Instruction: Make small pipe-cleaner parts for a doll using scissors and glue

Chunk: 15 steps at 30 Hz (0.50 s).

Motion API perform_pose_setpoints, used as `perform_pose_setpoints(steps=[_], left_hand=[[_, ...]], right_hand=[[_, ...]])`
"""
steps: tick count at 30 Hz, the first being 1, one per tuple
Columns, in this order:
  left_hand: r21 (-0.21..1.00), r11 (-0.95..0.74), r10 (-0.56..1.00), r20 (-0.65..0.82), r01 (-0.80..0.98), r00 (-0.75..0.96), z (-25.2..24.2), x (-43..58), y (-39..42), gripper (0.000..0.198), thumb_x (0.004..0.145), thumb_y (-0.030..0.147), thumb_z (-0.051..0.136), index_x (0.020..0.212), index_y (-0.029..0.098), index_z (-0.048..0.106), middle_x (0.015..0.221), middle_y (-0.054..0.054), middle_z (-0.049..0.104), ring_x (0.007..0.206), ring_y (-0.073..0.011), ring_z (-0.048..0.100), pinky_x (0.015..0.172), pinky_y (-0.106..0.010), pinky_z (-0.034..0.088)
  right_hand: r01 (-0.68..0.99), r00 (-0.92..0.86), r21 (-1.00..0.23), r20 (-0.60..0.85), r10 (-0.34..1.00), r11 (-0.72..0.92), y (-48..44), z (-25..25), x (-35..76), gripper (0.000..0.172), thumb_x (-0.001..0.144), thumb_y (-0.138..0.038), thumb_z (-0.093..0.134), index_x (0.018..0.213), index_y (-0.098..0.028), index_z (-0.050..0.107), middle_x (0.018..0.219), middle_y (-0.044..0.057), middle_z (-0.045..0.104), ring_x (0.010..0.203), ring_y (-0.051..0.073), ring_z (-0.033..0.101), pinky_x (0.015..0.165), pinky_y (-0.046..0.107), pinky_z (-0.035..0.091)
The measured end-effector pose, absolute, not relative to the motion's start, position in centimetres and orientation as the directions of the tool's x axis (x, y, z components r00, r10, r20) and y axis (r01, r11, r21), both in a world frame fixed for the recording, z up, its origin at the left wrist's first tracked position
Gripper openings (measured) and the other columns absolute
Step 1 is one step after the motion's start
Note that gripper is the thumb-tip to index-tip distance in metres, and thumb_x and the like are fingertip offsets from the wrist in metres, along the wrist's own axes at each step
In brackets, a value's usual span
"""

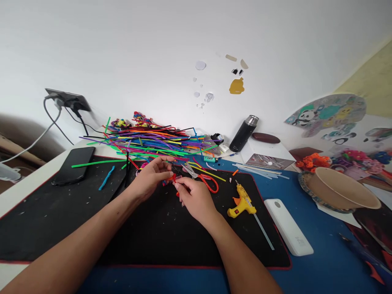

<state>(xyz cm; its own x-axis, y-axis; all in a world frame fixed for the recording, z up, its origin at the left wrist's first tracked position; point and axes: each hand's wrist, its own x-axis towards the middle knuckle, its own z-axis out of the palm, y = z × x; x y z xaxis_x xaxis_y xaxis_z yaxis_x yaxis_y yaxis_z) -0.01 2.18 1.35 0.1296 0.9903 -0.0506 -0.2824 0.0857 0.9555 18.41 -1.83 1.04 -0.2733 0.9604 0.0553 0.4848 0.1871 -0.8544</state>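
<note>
Over the black mat, my left hand (pixel 153 174) and my right hand (pixel 195 197) meet, fingertips pinched on a small red pipe-cleaner piece (pixel 174 177). Fingers partly cover it, so its full shape is hidden. Bits of orange and blue show close to the fingertips, too small to make out. Just beyond my right hand lie red-handled scissors (pixel 211 184), their blades pointing up and left. A heap of colourful pipe cleaners (pixel 153 141) stretches along the wall behind both hands. To the right, a yellow glue gun (pixel 242 202) rests on its side with a glue stick in its back.
The black mat (pixel 147 241) covers much of the blue table. A phone (pixel 75 163) and a short blue pipe cleaner (pixel 106 178) lie left. Rightward are a white power bank (pixel 289 228), a beige bowl (pixel 343 188), glue sticks (pixel 260 170) and a black flask (pixel 243 134).
</note>
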Motion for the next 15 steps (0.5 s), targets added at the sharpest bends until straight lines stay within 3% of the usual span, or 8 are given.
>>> perform_pose_setpoints(steps=[9,15], left_hand=[[0.887,0.184,0.964,-0.077,-0.423,0.256,1.53,-0.36,1.99,0.055,0.067,0.009,0.087,0.118,0.021,0.068,0.086,0.001,0.063,0.067,-0.0113,0.059,0.057,-0.022,0.048],[0.875,0.236,0.932,-0.081,-0.423,0.352,1.98,-0.80,1.85,0.057,0.069,0.007,0.087,0.121,0.022,0.067,0.089,0.001,0.063,0.071,-0.0118,0.061,0.059,-0.022,0.048]], right_hand=[[0.254,-0.300,-0.967,-0.072,0.951,0.007,-1.74,0.79,18.08,0.020,0.100,-0.032,0.061,0.104,-0.021,0.078,0.061,-0.005,0.060,0.049,0.010,0.059,0.053,0.021,0.047],[0.220,-0.356,-0.974,-0.137,0.925,-0.060,-1.50,0.59,18.27,0.021,0.100,-0.036,0.063,0.101,-0.021,0.078,0.063,-0.003,0.061,0.049,0.010,0.060,0.047,0.019,0.043]])
